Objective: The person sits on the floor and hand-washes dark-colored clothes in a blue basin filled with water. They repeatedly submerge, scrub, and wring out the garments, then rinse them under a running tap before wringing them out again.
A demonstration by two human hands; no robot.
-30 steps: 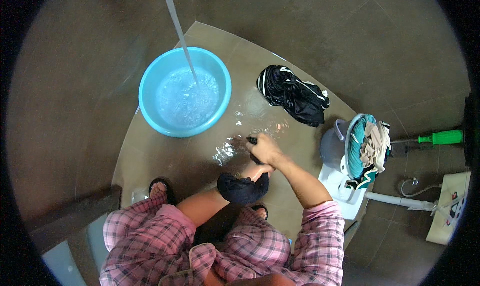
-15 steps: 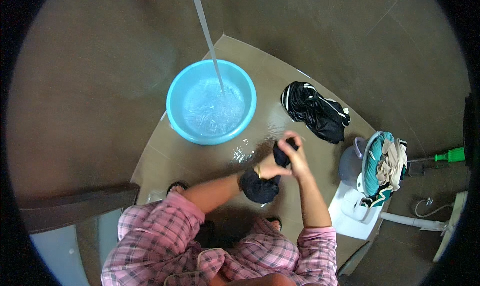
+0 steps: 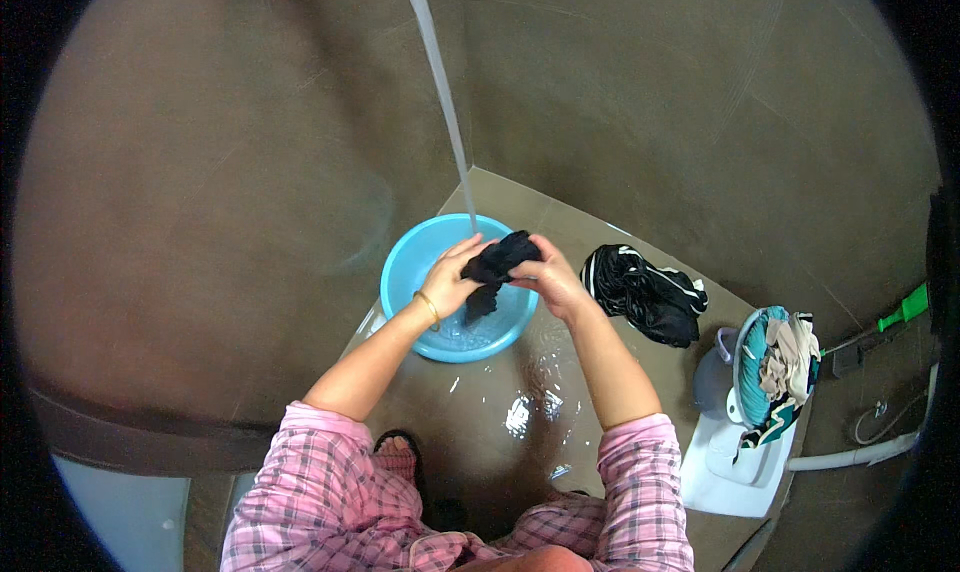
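A wet black cloth point(image 3: 500, 260) is stretched between my hands above the light blue basin point(image 3: 397, 317). On its left side my left hand point(image 3: 452, 275), with a gold bangle at the wrist, grips the cloth. My right hand point(image 3: 553, 280) holds the other side, thumb and fingers closed around it. One end of the cloth hangs down toward the water in the basin. From above, a stream of water point(image 3: 447, 97) falls into the basin's far side, just behind the cloth. What kind of garment the cloth is cannot be made out.
A bunched black garment with white stripes point(image 3: 650, 294) lies on the wet tiled floor right of the basin. Farther right, a bucket point(image 3: 712, 380) piled with clothes point(image 3: 785, 357) stands by a white squat toilet point(image 3: 730, 472). Brown walls meet behind the basin.
Both hands have carried the black cloth from over the floor to above the basin. The cloth, bunched and hanging at my left wrist before, is now spread between both hands. The view has shifted.
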